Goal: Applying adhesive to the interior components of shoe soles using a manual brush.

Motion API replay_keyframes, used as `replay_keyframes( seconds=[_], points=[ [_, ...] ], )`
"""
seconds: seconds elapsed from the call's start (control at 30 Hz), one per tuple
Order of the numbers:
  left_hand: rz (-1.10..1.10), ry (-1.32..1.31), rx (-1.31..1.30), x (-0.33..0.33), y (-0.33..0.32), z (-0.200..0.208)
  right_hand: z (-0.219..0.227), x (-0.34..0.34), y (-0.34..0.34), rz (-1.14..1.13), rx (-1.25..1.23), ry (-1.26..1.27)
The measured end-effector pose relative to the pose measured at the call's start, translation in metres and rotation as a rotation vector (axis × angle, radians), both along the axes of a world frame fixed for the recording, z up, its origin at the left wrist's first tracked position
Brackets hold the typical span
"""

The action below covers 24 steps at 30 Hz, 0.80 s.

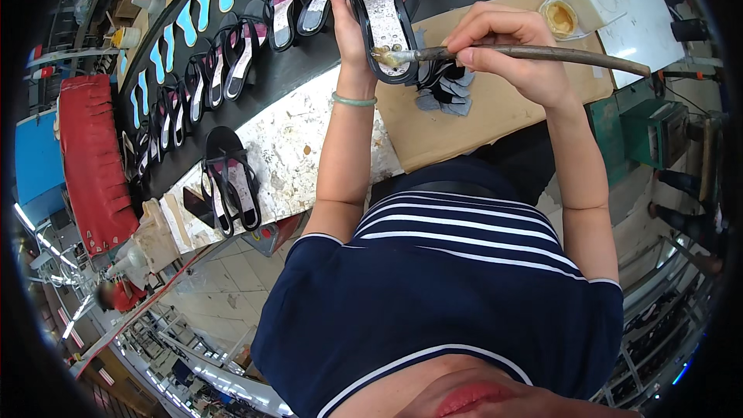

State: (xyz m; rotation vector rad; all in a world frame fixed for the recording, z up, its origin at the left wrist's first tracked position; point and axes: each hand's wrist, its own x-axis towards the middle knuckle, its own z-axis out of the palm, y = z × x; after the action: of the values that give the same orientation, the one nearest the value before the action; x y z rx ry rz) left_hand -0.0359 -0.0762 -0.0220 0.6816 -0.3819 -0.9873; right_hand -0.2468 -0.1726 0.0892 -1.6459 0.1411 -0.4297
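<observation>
My left hand grips a black strappy sandal by its edge, holding it up with the pale insole facing me. My right hand pinches a long glue-caked brush near its front. The wet bristle tip touches the lower part of the sandal's insole. Below the sandal, a small heap of grey cut pieces lies on a brown cardboard sheet.
A black conveyor belt carries several sandals and light-blue insoles. Two more sandals rest on the stained white bench edge. A glue pot stands at the upper right, green machinery at right.
</observation>
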Motion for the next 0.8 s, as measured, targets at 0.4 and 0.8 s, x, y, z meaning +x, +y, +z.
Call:
replay_keyframes(
  seconds=[0.4, 0.8],
  points=[
    [-0.103, -0.057, 0.080, -0.018, -0.005, 0.024, 0.041, 0.020, -0.043, 0.368, -0.231, 0.065],
    [-0.332, -0.050, 0.140, -0.036, -0.008, 0.053, 0.075, 0.056, -0.061, 0.718, -0.201, 0.123]
  ],
)
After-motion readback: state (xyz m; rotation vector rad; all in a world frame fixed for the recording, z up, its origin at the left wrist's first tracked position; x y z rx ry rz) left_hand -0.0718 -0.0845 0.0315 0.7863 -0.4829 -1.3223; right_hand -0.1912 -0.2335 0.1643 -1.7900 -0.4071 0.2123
